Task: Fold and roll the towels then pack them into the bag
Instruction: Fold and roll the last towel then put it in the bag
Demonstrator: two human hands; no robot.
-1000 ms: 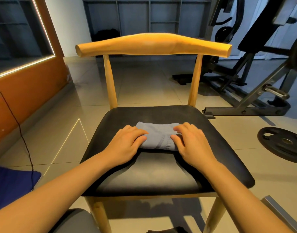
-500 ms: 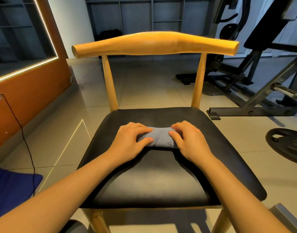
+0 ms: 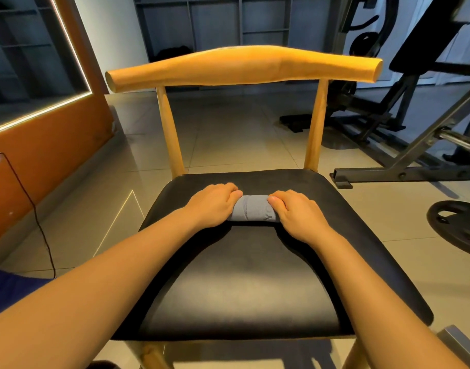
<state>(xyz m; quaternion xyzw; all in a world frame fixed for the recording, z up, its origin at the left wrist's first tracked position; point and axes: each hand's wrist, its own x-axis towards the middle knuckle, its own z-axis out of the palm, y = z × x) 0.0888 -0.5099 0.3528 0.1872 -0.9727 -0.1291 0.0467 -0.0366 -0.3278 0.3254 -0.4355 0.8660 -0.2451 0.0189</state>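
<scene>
Towel point(image 3: 251, 212): grey-blue; rolled into a short, tight cylinder; it lies crosswise on the seat, toward 12 o'clock from the seat's middle (reading the seat as a dial with the backrest at 12); only its middle shows, with a stitched hem line running across it; both ends are covered by the hands.

Left hand point(image 3: 212, 206): at the roll's 9 o'clock end; palm down, fingers curled over the top and far side of the towel, thumb tip against the cloth; it grips the roll rather than lying flat on it.

Right hand point(image 3: 295, 214): at the roll's 3 o'clock end; palm down, fingers bent over the towel, thumb tip on the cloth facing the left thumb; it too clasps the roll.

Forearms: bare; they come in from 7 and 5 o'clock and meet at the towel.

Seat point(image 3: 242, 288): black, padded, glossy; the towel and both hands rest on it.

Backrest point(image 3: 242, 67): curved wooden bar on two wooden posts, at 12 o'clock.

Weight plate point(image 3: 457, 225): black; flat on the tiled floor at 3 o'clock, well apart from the chair.

Weight bench point(image 3: 415, 145): dark metal frame, at 2 o'clock.

Cable point(image 3: 29, 209): thin, black; hanging down the orange wall at 9 o'clock.

Blue fabric point(image 3: 5, 291): at 8 o'clock by the picture's edge; what it is cannot be told.
</scene>
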